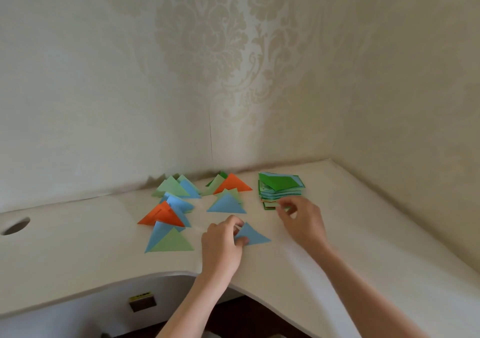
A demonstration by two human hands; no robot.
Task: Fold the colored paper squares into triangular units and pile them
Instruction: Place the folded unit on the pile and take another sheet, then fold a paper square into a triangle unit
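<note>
My left hand [223,244] pinches the left corner of a folded blue triangle [255,236] that lies on the white desk [337,259]. Beyond it, my right hand [301,218] reaches with loosely curled fingers to the front edge of the stack of unfolded paper squares [281,188], green on top; I cannot tell whether it holds a sheet. Folded triangles in blue, light green and orange lie in loose piles to the left: a near pile [168,236], a back left pile [179,187] and a back middle pile [230,192].
The desk fits into a wall corner; wallpapered walls rise behind and on the right. A round cable hole [15,225] sits at the far left. The desk's front edge curves inward near my arms, with a small fitting [142,302] under it.
</note>
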